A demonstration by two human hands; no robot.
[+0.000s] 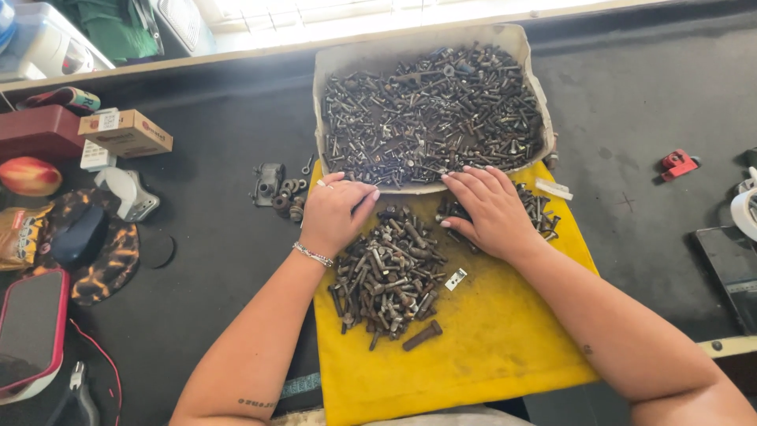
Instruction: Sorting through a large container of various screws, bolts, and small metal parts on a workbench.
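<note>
A big pale tray (331, 59) at the back is heaped with dark bolts and screws (434, 110). In front of it lies a yellow cloth (481, 339) carrying a pile of bolts (386, 276), with one thick bolt (422, 336) apart below it. My left hand (335, 213) rests curled at the top of that pile, by the tray's front rim, fingers bent over small pieces. My right hand (489, 209) lies flat, palm down, fingers spread over a smaller cluster of bolts (536, 209) on the cloth.
A few metal parts and washers (280, 189) lie left of the tray. At far left are a cardboard box (126, 132), a cap (91, 244), a phone in a red case (31, 327) and pliers (79, 390). A small red tool (678, 163) sits at right.
</note>
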